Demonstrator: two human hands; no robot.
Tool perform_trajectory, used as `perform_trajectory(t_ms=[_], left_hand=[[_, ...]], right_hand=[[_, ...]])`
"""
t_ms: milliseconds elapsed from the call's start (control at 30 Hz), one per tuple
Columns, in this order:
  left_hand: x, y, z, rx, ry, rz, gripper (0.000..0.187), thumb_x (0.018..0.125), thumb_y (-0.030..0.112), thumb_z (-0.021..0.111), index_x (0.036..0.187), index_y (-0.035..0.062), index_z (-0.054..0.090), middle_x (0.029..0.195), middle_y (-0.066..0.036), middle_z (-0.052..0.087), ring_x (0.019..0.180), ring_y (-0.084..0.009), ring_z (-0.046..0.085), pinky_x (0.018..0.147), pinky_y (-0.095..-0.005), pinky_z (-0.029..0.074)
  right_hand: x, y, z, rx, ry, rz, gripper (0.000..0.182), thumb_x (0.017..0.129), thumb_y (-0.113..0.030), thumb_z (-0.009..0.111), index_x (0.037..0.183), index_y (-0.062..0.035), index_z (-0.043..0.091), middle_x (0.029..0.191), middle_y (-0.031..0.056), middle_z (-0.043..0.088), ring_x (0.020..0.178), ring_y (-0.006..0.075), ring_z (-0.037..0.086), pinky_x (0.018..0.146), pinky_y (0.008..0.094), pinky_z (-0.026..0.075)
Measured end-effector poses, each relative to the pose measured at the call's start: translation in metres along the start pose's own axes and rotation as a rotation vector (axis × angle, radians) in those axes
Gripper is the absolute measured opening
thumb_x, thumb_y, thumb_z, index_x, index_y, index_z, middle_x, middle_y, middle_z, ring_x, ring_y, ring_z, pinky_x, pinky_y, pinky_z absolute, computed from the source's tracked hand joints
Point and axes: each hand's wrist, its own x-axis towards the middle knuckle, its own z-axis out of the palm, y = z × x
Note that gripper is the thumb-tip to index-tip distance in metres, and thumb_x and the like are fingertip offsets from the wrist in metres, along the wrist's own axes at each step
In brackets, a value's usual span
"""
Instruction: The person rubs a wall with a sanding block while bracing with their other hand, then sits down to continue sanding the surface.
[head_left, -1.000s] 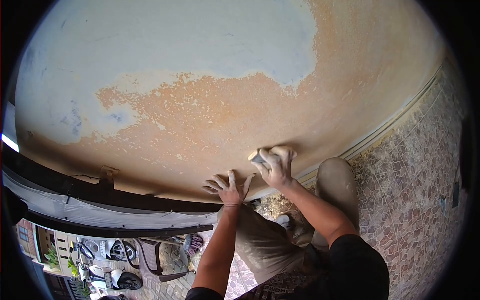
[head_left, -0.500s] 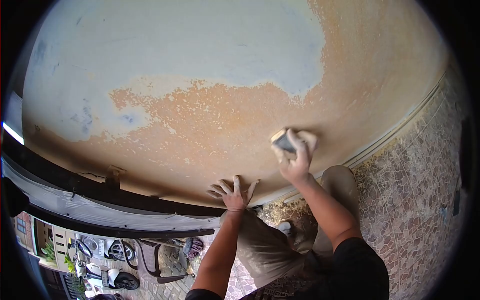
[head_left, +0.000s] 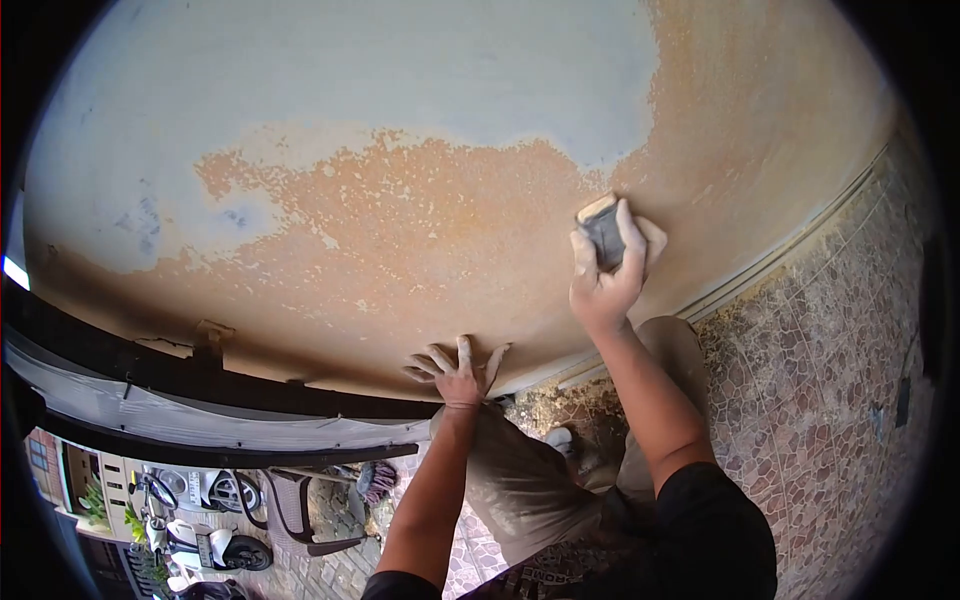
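My right hand (head_left: 612,285) grips a sanding block (head_left: 603,235), dark grey on the side facing me and tan along its far edge. The block is against or very close to the wall (head_left: 480,240), just below the border where pale blue-grey paint meets orange, patchy surface. Pale dust coats my fingers. Lower down, my left hand (head_left: 460,375) lies on the wall near its edge with fingers spread, holding nothing.
Patterned floor tiles (head_left: 790,390) with scattered dust run along the wall's base at right. A dark ledge (head_left: 250,385) borders the wall at lower left. Beyond it are a brown chair (head_left: 290,510), a mop head (head_left: 376,482) and parked motorcycles (head_left: 200,540).
My right hand has moved the sanding block up and slightly right along the wall. My left hand stays spread on the wall; the whole view has shifted slightly.
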Motion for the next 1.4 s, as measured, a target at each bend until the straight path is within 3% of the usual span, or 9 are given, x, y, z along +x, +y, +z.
perform_trajectory(t_ms=[200, 300, 500, 667, 867, 1067, 1167, 1267, 1400], left_hand=[[0.000, -0.002, 0.007, -0.026, 0.051, 0.035, 0.097, 0.072, 0.075, 0.077, 0.148, 0.0230, 0.045, 0.168, -0.029, -0.004, 0.147, -0.0641, -0.012, 0.107, -0.0849, -0.005], [-0.003, -0.004, 0.003, -0.003, 0.019, 0.032, 0.095, 0.072, 0.076, 0.076, 0.145, 0.0219, 0.047, 0.163, -0.036, 0.004, 0.147, -0.0658, -0.009, 0.106, -0.0854, -0.004], [-0.002, 0.000, 0.002, -0.038, 0.010, -0.018, 0.099, 0.070, 0.076, 0.079, 0.148, 0.0258, 0.045, 0.161, -0.038, 0.010, 0.144, -0.0697, -0.005, 0.103, -0.0888, 0.001], [-0.002, -0.003, 0.001, -0.020, 0.049, 0.038, 0.104, 0.069, 0.076, 0.078, 0.150, 0.0228, 0.041, 0.166, -0.031, 0.002, 0.146, -0.0671, -0.007, 0.105, -0.0874, -0.001], [0.006, 0.000, -0.004, 0.010, 0.030, 0.063, 0.113, 0.071, 0.074, 0.079, 0.156, 0.0147, 0.032, 0.163, -0.039, 0.001, 0.145, -0.0681, -0.008, 0.107, -0.0847, -0.003], [-0.009, -0.006, 0.006, 0.003, -0.018, -0.004, 0.098, 0.070, 0.077, 0.078, 0.145, 0.0224, 0.046, 0.160, -0.039, 0.009, 0.143, -0.0712, -0.003, 0.104, -0.0881, 0.002], [0.001, -0.007, -0.001, 0.028, 0.011, 0.060, 0.103, 0.073, 0.075, 0.076, 0.150, 0.0182, 0.039, 0.163, -0.037, 0.003, 0.144, -0.0696, -0.007, 0.105, -0.0866, -0.001], [0.002, -0.003, -0.004, 0.041, 0.007, 0.061, 0.113, 0.073, 0.075, 0.076, 0.158, 0.0161, 0.029, 0.165, -0.036, -0.003, 0.145, -0.0681, -0.008, 0.106, -0.0857, -0.002], [-0.011, -0.003, 0.005, -0.037, 0.030, 0.014, 0.094, 0.073, 0.075, 0.076, 0.146, 0.0229, 0.047, 0.160, -0.040, 0.008, 0.144, -0.0699, -0.005, 0.103, -0.0882, -0.001]], right_hand=[[-0.127, 0.034, -0.029, -0.114, -0.489, -0.483, 0.055, 0.081, -0.025, 0.086, 0.130, -0.0168, 0.063, 0.108, 0.0021, 0.052, 0.099, 0.0208, 0.052, 0.087, 0.0423, 0.038], [-0.102, 0.017, -0.016, -0.143, -0.372, -0.404, 0.054, 0.079, -0.036, 0.087, 0.128, -0.0269, 0.066, 0.107, -0.0016, 0.054, 0.096, 0.0185, 0.053, 0.087, 0.0401, 0.033], [-0.038, 0.020, 0.001, -0.075, -0.006, -0.093, 0.066, 0.082, -0.023, 0.086, 0.137, -0.0032, 0.057, 0.117, 0.0147, 0.048, 0.103, 0.0284, 0.048, 0.091, 0.0422, 0.041], [-0.131, 0.039, -0.028, -0.132, -0.466, -0.358, 0.065, 0.079, -0.032, 0.088, 0.137, -0.0335, 0.059, 0.107, -0.0004, 0.052, 0.100, 0.0224, 0.051, 0.088, 0.0424, 0.034], [0.031, -0.004, 0.003, -0.086, 0.053, -0.047, 0.055, 0.089, -0.015, 0.080, 0.136, 0.0026, 0.057, 0.117, 0.0145, 0.047, 0.105, 0.0254, 0.049, 0.080, 0.0357, 0.050], [-0.104, 0.029, -0.018, -0.140, -0.401, -0.494, 0.063, 0.080, -0.038, 0.085, 0.137, -0.0239, 0.063, 0.112, -0.0013, 0.051, 0.104, 0.0195, 0.048, 0.092, 0.0396, 0.035], [-0.060, 0.006, -0.016, -0.170, -0.348, -0.432, 0.063, 0.080, -0.037, 0.085, 0.137, -0.0218, 0.063, 0.111, -0.0017, 0.053, 0.106, 0.0187, 0.048, 0.091, 0.0412, 0.036], [0.017, 0.008, -0.003, -0.048, 0.052, 0.016, 0.062, 0.086, -0.024, 0.083, 0.138, -0.0029, 0.058, 0.121, 0.0129, 0.048, 0.105, 0.0255, 0.049, 0.090, 0.0373, 0.044], [-0.064, 0.038, -0.012, -0.152, -0.148, -0.314, 0.059, 0.083, -0.033, 0.085, 0.135, -0.0173, 0.063, 0.114, 0.0045, 0.049, 0.105, 0.0226, 0.049, 0.090, 0.0414, 0.038]])
